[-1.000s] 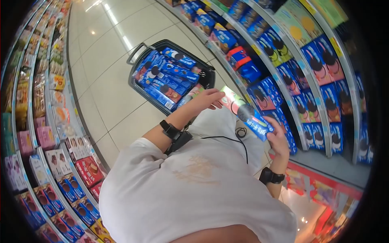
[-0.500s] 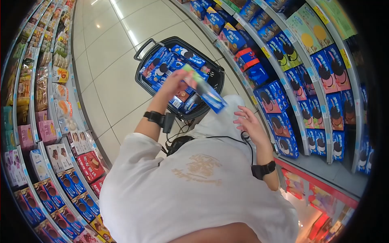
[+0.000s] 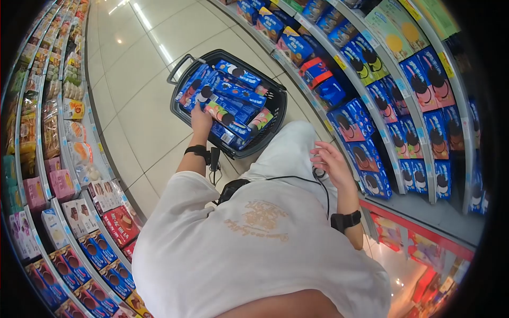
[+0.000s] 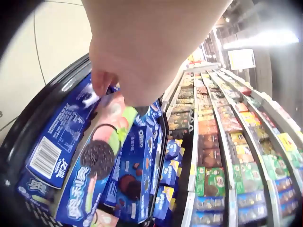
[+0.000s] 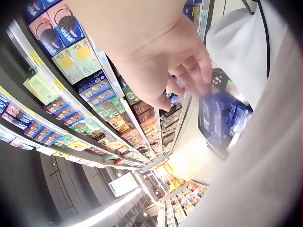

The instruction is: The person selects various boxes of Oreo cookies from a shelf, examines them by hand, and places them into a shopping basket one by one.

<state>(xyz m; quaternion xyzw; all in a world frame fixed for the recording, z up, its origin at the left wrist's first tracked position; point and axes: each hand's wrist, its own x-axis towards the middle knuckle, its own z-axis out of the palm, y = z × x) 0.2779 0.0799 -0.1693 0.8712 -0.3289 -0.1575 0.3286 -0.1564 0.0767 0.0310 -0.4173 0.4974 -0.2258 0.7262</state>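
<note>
My left hand [image 3: 201, 123] is down at the basket [image 3: 282, 108] and grips one end of an Oreo cookie box [image 3: 229, 120] with a pink and green end and a blue end. In the left wrist view that cookie box [image 4: 97, 158] slants across the other packs, beside a blue pack with a barcode [image 4: 57, 142]. Part of its upper end is hidden behind the hand. My right hand [image 3: 334, 163] hangs loosely curled over the right thigh, holding nothing. The right wrist view shows the same hand [image 5: 175, 66] with relaxed fingers.
Several blue cookie packs [image 3: 241, 93] lie in the dark basket on the tiled floor [image 3: 143, 116]. Shelves of cookie boxes [image 3: 366, 153] run along the right, and snack shelves [image 3: 74, 180] along the left. A black cable [image 3: 297, 179] crosses my lap.
Both hands held the cookie box at the right; the right hand released it. My left hand carried it left and down into the basket, while the right stayed near the thigh.
</note>
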